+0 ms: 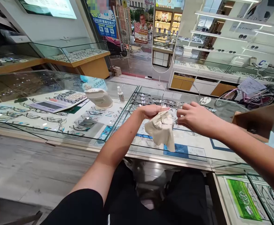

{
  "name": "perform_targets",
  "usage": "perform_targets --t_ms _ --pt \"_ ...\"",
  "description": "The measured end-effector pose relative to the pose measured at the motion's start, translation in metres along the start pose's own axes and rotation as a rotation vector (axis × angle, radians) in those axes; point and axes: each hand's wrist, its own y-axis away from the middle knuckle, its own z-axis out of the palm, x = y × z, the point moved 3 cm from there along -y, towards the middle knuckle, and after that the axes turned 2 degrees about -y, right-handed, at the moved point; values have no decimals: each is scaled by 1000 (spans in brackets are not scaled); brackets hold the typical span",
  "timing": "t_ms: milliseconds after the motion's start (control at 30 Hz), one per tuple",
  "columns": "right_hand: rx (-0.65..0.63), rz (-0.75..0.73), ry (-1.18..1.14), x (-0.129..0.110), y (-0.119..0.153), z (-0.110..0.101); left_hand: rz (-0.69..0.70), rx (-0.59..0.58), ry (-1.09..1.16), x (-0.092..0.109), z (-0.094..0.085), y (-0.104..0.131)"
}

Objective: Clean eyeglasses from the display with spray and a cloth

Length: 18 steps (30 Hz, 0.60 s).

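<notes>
In front of me, over the glass counter [137,150], my left hand [152,111] is closed on a cream cleaning cloth [160,132] that hangs down in folds. The cloth lies against a lens of a thin-rimmed pair of eyeglasses [162,120]. My right hand [192,117] pinches the other side of the same eyeglasses between thumb and fingers. The thin temples stick up and away from me. Part of the frame is hidden by the cloth and my fingers.
On the counter to the left are a large calculator [57,101], a white rounded device [99,98] and a small spray bottle [120,94]. Rows of eyeglasses lie under the glass. A brown wooden box [251,125] stands at right. Below it is an open drawer with a green packet [244,200].
</notes>
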Motion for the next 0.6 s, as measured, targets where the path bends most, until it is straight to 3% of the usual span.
perform_targets --t_ms 200,300,433,600 --pt "-35 -98 205 -18 -8 1 -51 -398 -152 -10 15 -2" --pt "-33 -102 224 -16 -10 -1 31 -473 -135 -11 22 -6" --pt "-46 -80 236 -8 -9 -2 115 -403 -104 -12 31 -14" --pt "-42 -32 237 4 -5 2 228 -129 -186 -15 36 -26"
